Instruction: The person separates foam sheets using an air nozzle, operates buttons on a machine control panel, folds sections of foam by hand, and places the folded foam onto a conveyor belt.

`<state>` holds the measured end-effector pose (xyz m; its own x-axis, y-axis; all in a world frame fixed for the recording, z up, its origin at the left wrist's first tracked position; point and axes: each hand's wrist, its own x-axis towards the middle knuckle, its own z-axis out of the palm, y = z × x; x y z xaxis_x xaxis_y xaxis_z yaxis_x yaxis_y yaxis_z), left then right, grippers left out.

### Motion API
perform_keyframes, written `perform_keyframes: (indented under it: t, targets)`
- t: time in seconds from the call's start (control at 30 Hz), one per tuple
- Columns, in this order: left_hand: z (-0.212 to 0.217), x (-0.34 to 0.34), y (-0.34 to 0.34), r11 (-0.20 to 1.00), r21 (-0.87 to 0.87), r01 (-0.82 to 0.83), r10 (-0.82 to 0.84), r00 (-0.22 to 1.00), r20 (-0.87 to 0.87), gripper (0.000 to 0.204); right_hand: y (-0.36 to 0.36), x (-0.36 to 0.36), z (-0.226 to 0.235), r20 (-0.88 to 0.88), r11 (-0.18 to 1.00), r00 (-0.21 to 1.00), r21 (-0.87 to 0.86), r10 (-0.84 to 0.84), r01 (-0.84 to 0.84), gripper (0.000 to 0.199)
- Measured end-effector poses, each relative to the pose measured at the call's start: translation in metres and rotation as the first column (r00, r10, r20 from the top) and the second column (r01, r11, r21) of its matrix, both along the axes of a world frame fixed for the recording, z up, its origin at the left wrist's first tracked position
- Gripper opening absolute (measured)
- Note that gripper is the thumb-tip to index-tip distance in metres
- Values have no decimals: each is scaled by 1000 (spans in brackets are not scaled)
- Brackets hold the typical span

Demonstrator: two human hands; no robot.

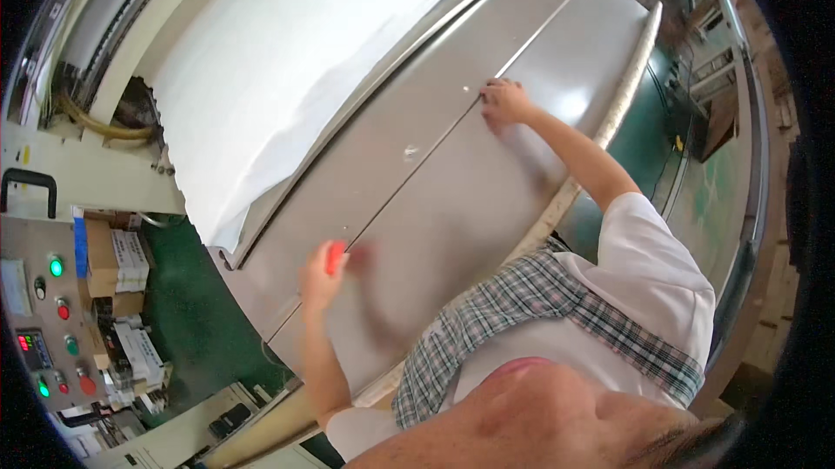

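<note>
My left hand [318, 283] is closed around a small red object [335, 257], over the near left part of a grey metal table [470, 199]; its exact kind is too blurred to tell. Farther off to the right, my right hand [507, 102] rests at the long narrow seam that runs across the table. Its fingers are bent down against the metal, and whatever they hold, if anything, is hidden. Between my hands, a small whitish scrap [410, 152] lies on the table, left of the seam. A white sheet [287, 60] with a wavy edge spreads beyond it, apart from both hands.
A raised metal edge [383, 95] borders the sheet. Along my side runs a pale, worn rounded rail [600, 134]. A control panel [52, 321] with lit buttons stands at the lower left, beside cardboard boxes [113, 260] on the green floor [196, 312].
</note>
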<state>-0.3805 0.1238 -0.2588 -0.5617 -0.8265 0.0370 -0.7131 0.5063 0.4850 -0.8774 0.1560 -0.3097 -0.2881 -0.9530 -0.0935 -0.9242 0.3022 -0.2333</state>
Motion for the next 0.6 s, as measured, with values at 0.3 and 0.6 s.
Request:
perform_keyframes:
  t: [0.3, 0.6]
  targets:
    - [-4, -152, 44, 994, 62, 88, -88, 996, -6, 30, 81, -139, -36, -6, 768, 768, 38, -640, 640, 47]
    - [60, -189, 54, 950, -39, 309, -305, 899, -315, 30, 56, -215, -123, -361, 999, 933, 29, -15, 28, 30]
